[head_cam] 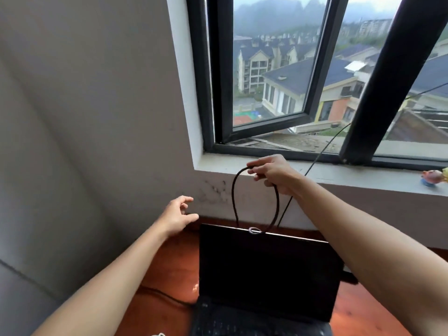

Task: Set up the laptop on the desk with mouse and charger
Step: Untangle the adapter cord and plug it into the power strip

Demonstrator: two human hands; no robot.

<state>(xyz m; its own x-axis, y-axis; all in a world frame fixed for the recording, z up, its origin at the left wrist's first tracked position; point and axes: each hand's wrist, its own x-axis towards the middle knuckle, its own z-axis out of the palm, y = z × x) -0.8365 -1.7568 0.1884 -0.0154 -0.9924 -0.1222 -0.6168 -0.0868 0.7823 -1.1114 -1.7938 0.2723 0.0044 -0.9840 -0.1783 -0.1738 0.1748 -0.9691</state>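
A black laptop [264, 272] stands open on the reddish wooden desk [169, 260], its screen dark, its keyboard at the bottom edge. My right hand [271, 173] is raised above the screen near the window sill and is shut on a loop of dark cable [234, 192]. The loop hangs down behind the screen's top edge, where a small pale tie [254, 230] wraps it. My left hand [177, 214] hovers left of the screen with fingers apart, holding nothing. Another black cable [167, 297] lies on the desk and runs to the laptop's left side.
A grey wall is close on the left. The white window sill [339, 175] runs behind the desk, with a black-framed window open outward above it. A thin black wire [322, 151] comes in over the sill. A small colourful toy [434, 178] sits at the sill's right end.
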